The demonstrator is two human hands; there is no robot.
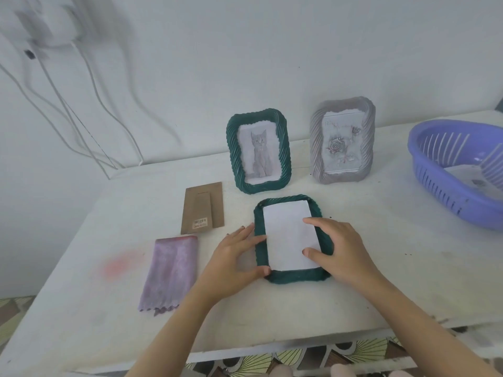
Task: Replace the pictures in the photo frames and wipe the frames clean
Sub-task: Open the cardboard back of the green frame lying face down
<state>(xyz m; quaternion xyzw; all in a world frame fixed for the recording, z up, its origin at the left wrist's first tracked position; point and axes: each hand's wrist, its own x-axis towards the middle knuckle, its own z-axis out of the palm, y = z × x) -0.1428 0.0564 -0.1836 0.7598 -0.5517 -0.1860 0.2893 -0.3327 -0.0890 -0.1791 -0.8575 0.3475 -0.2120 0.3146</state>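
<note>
The flat frame (296, 277) lies on the table (353, 281) before me, paper (285, 229) in it. Behind stand the cat frame (258, 153) and rose frame (342, 140); backing (202, 208) and cloth (170, 270) lie left, basket (435, 183) right.

a plain white wall (245, 50) fills the upper half, softly and evenly lit. thin white cables (89, 104) trail down its left side from a blurred white object (51, 25) in the top left corner. a white table (353, 295) meets the wall, its surface scuffed, with a faint pink smudge (119, 265) towards the left. below the table's front edge, a floor (272, 360) shows a pattern of yellow and brown fans.
</note>
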